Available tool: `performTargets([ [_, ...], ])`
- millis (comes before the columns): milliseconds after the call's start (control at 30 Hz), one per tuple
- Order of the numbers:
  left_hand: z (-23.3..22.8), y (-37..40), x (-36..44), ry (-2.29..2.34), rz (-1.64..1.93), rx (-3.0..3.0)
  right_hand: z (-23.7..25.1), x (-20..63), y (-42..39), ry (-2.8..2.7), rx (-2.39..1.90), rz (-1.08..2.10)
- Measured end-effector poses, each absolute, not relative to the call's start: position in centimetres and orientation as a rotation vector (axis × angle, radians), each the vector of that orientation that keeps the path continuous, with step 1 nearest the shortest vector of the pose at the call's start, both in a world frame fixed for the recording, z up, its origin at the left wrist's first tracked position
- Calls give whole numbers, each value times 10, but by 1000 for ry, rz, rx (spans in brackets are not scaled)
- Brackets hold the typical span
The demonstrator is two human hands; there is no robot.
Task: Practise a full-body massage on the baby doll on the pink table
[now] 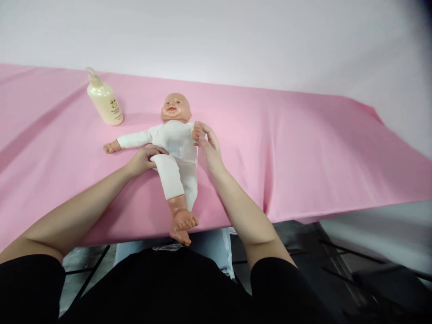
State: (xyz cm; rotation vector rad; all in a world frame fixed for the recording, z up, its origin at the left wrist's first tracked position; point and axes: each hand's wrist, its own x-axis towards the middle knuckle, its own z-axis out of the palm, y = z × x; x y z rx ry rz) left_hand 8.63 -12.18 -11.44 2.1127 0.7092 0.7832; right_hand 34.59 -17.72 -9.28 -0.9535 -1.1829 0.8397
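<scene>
A baby doll (178, 139) with a white cloth body lies on its back, head away from me and feet over the table's front edge. Its legs cross near the ankles. At the doll's hip, my left hand (143, 158) is closed round the side of the body, with some fingertips on the belly and the thumb near the upper leg. My right hand (211, 146) pinches the doll's small fist (197, 132), which is bent up beside the chest. The doll's other arm (131, 140) stretches out to the left.
A pale yellow pump bottle (107, 103) stands on the pink tablecloth (303, 157), left of the doll's head. The table's front edge runs just before my lap. A white wall (236, 40) rises behind, and dark chair parts (388, 279) show at the lower right.
</scene>
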Motion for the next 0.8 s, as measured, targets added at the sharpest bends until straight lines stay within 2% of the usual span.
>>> performTargets([
  [200, -110, -125, 88, 713, 786, 2114, -107, 359, -158, -939, -977, 916],
  [400, -111, -124, 87, 721, 761, 2119, -106, 356, -160, -975, -997, 900],
  [800, -121, -118, 82, 737, 776, 2118, -90, 339, -190, -1833, -907, 518],
])
